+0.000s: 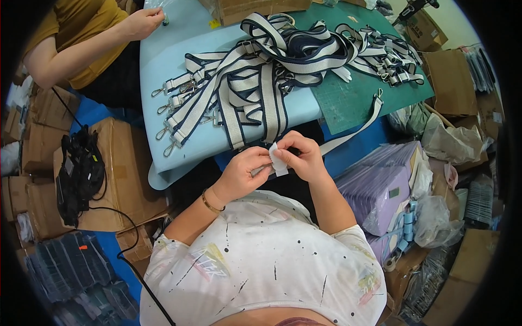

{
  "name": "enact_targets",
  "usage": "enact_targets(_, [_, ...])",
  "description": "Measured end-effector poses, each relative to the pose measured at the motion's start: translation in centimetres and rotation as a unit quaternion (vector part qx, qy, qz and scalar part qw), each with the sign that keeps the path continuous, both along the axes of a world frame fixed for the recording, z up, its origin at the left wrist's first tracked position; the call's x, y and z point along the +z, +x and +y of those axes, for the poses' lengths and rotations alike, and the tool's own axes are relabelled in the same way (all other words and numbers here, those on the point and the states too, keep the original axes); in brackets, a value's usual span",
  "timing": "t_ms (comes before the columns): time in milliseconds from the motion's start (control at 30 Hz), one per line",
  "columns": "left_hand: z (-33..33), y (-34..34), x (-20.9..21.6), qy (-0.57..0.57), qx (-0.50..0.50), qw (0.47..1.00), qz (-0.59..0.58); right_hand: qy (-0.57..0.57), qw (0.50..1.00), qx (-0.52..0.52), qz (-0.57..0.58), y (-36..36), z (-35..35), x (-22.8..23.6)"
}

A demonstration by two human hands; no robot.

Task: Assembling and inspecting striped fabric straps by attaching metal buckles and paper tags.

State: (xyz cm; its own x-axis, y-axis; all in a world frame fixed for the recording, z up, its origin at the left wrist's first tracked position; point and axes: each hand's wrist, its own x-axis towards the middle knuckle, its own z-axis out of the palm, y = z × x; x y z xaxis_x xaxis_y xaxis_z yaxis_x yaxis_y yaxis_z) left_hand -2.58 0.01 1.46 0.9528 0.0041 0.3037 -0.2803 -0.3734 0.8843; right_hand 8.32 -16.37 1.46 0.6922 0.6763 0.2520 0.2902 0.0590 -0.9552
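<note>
White slip (pixel 276 156): left hand (pixel 243 169) and right hand (pixel 306 157) hold it; straps (pixel 271 103) lie beyond.

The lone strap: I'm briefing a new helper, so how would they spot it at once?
On the light-blue table, find the dark green mat. Across its near edge, a cream strap runs from a metal clip down toward the person's right hand. Unlike the heaped straps farther back, it lies apart and single.
</note>
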Motion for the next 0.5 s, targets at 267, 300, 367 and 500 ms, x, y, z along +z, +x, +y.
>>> enact_targets(267, [-1.0,0.0,0.3,0.084,0.063,0.993,-0.054,0.010,0.983,-0.028,0.182,-0.5,0.7,-0.7])
enact_targets(300, [-1.1,0.0,0.5,0.084,0.063,0.993,-0.054,0.011,0.983,-0.028,0.182,-0.5,0.8,-0.8])
enact_targets(367, [-1.5,0.1,0.8,0.159,0.088,0.979,-0.097,0.021,0.982,-0.069,0.173,-0.7,1.2,-1.2])
enact_targets(500, [-1.9,-0.1,0.4,0.239,0.088,0.961,-0.110,0.033,0.978,-0.104,0.179,-0.5,1.9,-1.4])
